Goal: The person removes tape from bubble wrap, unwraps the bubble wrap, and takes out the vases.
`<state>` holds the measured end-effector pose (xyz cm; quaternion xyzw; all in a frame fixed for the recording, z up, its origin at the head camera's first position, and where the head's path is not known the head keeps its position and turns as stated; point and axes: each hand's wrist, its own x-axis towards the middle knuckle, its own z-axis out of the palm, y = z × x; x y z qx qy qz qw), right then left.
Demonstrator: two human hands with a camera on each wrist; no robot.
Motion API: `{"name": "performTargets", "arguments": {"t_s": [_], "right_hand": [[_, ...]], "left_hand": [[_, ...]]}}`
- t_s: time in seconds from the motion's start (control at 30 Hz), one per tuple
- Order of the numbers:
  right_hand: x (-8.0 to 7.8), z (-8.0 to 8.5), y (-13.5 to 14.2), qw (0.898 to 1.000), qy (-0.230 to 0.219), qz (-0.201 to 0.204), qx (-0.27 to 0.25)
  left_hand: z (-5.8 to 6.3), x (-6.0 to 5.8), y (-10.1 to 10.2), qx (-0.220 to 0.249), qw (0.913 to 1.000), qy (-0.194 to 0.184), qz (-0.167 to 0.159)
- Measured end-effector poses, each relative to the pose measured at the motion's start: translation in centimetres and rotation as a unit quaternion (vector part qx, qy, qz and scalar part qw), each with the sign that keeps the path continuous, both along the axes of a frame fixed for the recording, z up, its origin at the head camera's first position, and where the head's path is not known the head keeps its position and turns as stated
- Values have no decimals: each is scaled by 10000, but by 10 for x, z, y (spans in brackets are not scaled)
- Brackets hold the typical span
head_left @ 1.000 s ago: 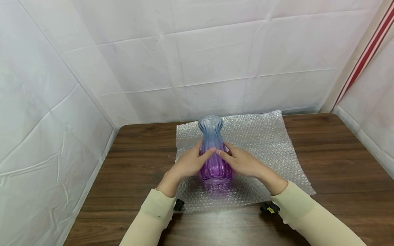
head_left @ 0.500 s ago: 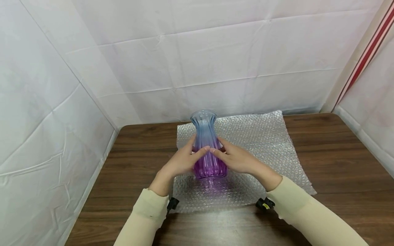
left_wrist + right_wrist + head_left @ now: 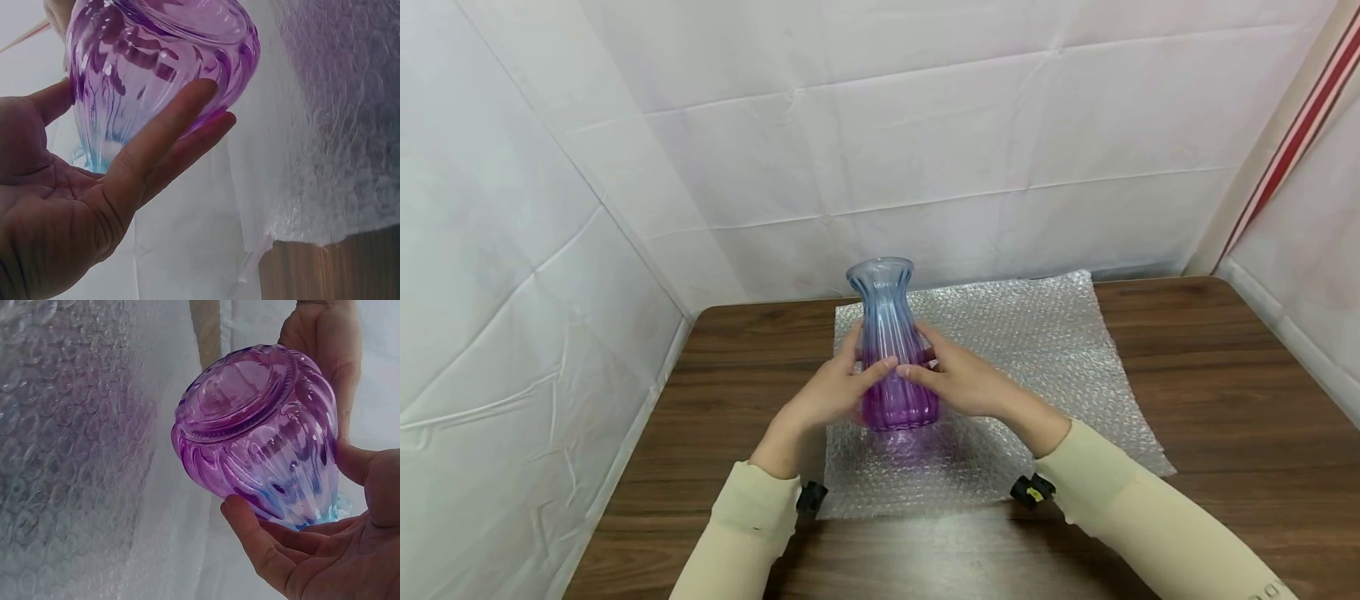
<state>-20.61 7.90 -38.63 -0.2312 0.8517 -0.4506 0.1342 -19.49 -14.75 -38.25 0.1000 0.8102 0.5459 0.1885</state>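
A ribbed glass vase [image 3: 886,321], pale blue at its flared mouth and fading to purple at the base, is held between both hands. My left hand [image 3: 829,390] grips its left side and my right hand [image 3: 968,382] its right, thumbs nearly meeting across the front. Underneath lies a sheet of bubble wrap [image 3: 1030,358]. In the right wrist view the round base of the vase [image 3: 250,431] shows, raised off the wrap. The left wrist view has the fingers spread along the purple lower part of the vase [image 3: 156,56].
The brown wood-grain table [image 3: 730,375] carries the bubble wrap, which reaches toward its back edge. White cloth walls [image 3: 925,133] stand behind and at the sides. Black camera mounts [image 3: 1032,490] sit under the wrists, beside the cream sleeves [image 3: 1120,492].
Both hands have carried the vase to the left and slightly away from the body, over the left part of the bubble wrap. The wrap has stayed in place.
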Motion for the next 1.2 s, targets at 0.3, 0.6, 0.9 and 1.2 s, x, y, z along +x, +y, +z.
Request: {"name": "performTargets", "arguments": {"t_s": [0.3, 0.6, 0.9, 1.2], "right_hand": [[-8, 1, -12, 9999, 22, -87, 66], [-18, 0, -29, 9997, 131, -222, 18], [-23, 1, -43, 9987, 340, -360, -114], [-29, -2, -58, 9967, 634, -424, -285]], "left_hand": [[1, -1, -9, -107, 9991, 222, 357], [3, -4, -10, -300, 9936, 604, 907], [0, -10, -12, -169, 9878, 958, 1218], [0, -14, -16, -282, 9814, 1090, 1553]]}}
